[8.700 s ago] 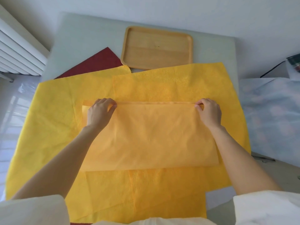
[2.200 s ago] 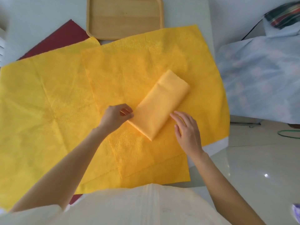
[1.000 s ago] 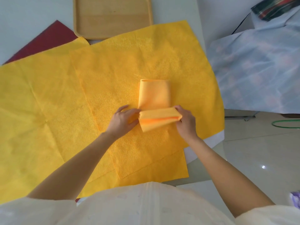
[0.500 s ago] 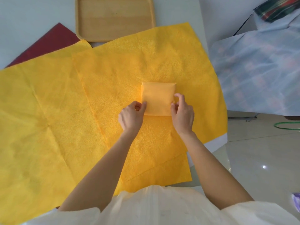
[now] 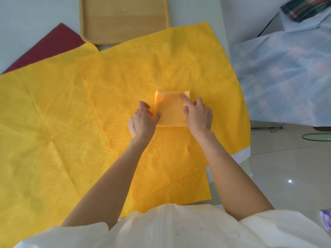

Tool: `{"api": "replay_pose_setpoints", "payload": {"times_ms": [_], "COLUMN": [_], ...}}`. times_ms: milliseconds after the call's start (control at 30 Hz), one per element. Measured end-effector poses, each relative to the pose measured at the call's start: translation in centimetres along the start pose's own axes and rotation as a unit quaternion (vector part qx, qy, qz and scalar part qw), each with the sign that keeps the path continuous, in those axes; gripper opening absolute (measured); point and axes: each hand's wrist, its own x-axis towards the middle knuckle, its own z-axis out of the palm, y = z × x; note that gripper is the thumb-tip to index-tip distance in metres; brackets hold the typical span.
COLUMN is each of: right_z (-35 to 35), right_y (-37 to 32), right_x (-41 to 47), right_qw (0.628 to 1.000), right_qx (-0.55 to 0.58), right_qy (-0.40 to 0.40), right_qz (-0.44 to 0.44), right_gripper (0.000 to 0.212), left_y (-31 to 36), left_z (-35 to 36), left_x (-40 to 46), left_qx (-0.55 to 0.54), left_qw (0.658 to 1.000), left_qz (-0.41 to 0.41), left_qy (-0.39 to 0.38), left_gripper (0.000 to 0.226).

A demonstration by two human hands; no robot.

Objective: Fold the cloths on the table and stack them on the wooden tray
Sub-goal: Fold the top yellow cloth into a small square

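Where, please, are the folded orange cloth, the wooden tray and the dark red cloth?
folded orange cloth (image 5: 171, 111), head view, middle of its top face.
wooden tray (image 5: 123, 17), head view, bare floor.
dark red cloth (image 5: 52, 45), head view, exposed corner.

Bright, soft daylight is filling the scene, washing the table (image 5: 26, 18) left of the wooden tray (image 5: 125, 20) to a pale haze and casting only faint shadows. Small glare spots are shining on the glossy floor (image 5: 290, 181), well to the right of the tray. The wide lens is bowing straight edges near the frame borders, and detail is softening slightly there.
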Motion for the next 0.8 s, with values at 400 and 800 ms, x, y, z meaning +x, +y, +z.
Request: {"api": "replay_pose_setpoints", "payload": {"times_ms": [400, 800], "right_z": [0.9, -3.2], "right_y": [0.2, 1.0], "right_x": [0.3, 0.8], "right_qw": [0.996, 0.945], "right_qx": [0.085, 0.284], "right_qy": [0.01, 0.009], "right_qz": [0.006, -0.159], "right_gripper": [0.044, 0.032], "left_y": [1.6, 0.5], "left_z": [2.5, -1.4], "left_x": [4.4, 9.9], "left_qx": [0.193, -0.027], "left_qw": [0.926, 0.932], "left_qz": [0.317, 0.245], "left_qy": [-0.068, -0.265], "left_gripper": [0.05, 0.043]}}
